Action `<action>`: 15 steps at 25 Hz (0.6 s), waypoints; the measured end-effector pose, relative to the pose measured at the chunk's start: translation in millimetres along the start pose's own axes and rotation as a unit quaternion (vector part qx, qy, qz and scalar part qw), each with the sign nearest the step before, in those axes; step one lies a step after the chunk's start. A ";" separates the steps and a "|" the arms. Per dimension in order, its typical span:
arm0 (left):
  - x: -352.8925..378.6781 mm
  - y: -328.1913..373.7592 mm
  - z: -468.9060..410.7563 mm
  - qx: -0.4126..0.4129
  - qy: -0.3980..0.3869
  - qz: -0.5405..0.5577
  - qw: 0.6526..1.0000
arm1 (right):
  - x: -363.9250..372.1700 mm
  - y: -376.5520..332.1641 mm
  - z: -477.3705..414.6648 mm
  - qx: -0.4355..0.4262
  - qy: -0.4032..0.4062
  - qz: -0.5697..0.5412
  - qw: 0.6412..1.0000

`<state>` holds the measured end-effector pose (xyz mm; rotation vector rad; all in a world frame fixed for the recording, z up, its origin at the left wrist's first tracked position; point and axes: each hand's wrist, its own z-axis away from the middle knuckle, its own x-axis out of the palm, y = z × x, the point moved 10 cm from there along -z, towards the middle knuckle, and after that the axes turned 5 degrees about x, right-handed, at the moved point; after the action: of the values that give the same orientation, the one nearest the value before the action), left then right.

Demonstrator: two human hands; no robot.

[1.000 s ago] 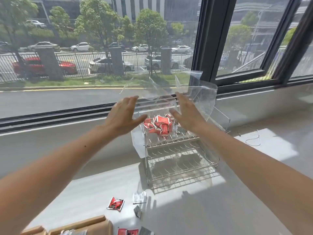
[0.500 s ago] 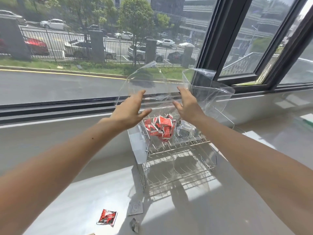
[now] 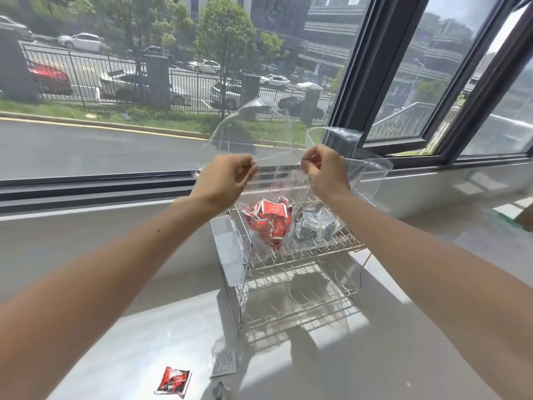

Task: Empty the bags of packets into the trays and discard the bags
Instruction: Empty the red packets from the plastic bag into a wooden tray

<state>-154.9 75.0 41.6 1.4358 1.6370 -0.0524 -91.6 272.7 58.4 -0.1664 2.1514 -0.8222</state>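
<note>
A: So what are the hands doing here?

B: Both are pinching the top edge of a clear bag [image 3: 259,140]. The left hand [image 3: 225,180] and right hand [image 3: 324,168] are a little apart, fingers curled tight on the plastic, holding it up over the wire rack [image 3: 239,301]. The bag is hanging down towards the top tray [image 3: 302,256].

A: How far along, you reckon?

B: I'm guessing middle-ish. A heap of red packets [image 3: 269,220] is sitting on the left of the top tray, with silver-grey packets [image 3: 313,226] just beside it. Plastic is looking wrapped round the red heap, so I can't tell if they're fully out. A second clear bag [image 3: 372,171] is lying behind the right hand, not binned yet. The lower tray [image 3: 302,321] is showing no packets. Strays are lying on the bench [image 3: 403,356] too, a red packet [image 3: 174,381] and a grey packet [image 3: 223,362], well apart from the rack.

A: Any brand readable?

B: Nope. White print is showing on the red ones and lines of text on the grey one, all too small and blurry.
</note>
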 end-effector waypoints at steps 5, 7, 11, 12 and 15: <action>-42.3 52.6 -9.0 0.057 0.072 0.005 0.996 | -49.1 -20.8 10.3 -0.003 0.069 -0.079 0.995; -55.2 78.6 -4.6 0.080 0.079 0.000 0.994 | -68.9 -29.0 22.4 -0.014 0.080 -0.114 0.990; -68.8 119.8 15.0 0.072 0.072 0.005 0.995 | -104.2 -44.8 57.4 -0.054 0.092 -0.156 0.982; -72.0 129.8 21.4 0.060 0.074 0.012 0.995 | -114.4 -48.4 66.6 -0.065 0.100 -0.162 0.979; -81.8 158.5 45.9 0.022 0.089 0.024 0.995 | -141.9 -54.8 92.9 -0.086 0.106 -0.181 0.974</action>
<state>-10.5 36.9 149.2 1.5497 1.7541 0.0690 62.5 236.7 140.6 -0.5985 2.4346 -0.8883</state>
